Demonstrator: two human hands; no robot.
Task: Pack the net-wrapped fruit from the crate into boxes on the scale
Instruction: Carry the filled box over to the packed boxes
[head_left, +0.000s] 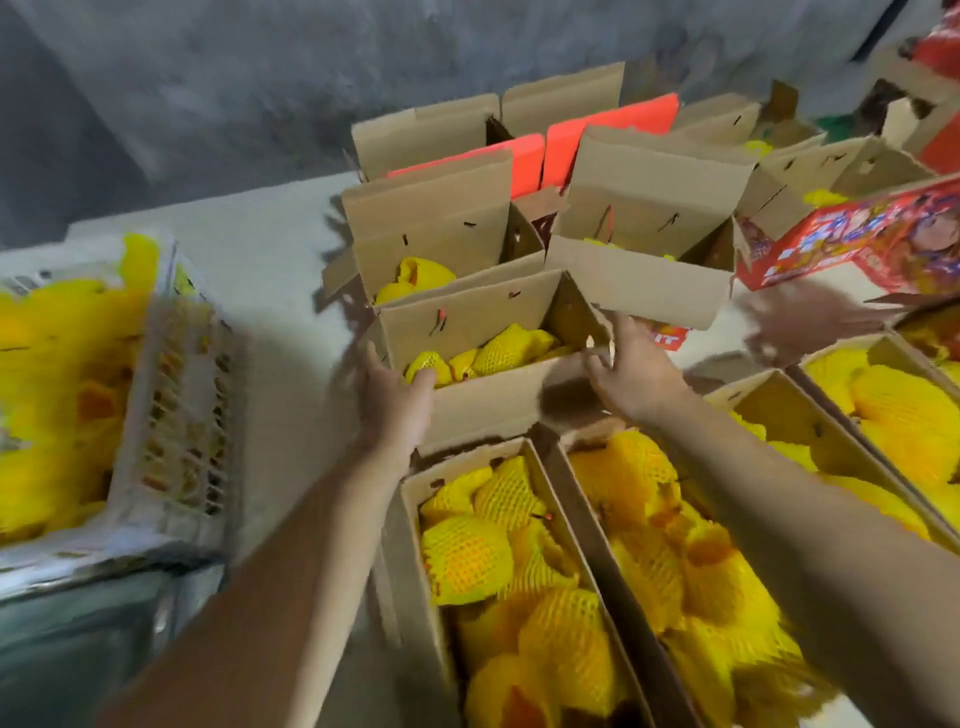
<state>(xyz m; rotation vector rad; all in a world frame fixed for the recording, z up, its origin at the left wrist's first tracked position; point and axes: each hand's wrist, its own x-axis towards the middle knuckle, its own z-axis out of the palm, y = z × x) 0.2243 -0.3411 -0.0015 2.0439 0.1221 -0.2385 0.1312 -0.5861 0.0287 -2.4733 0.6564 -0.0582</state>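
Left hand (392, 395) and right hand (631, 371) clamped on opposite ends of brown cardboard box (493, 410) holding yellow net-wrapped fruit (506, 348), at twelve o'clock; uneven grip risks tipping.

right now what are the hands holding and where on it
Both hold one open cardboard box of net-wrapped fruit: left hand at its near-left corner, right hand at the right end of its near wall.

Two bare forearms enter from the lower edge, without sleeves, gloves, watch or rings in view. The left hand (390, 400) and the right hand (631, 371) are uncovered, and pale fingernails (590, 341) show on the right hand's fingertips.
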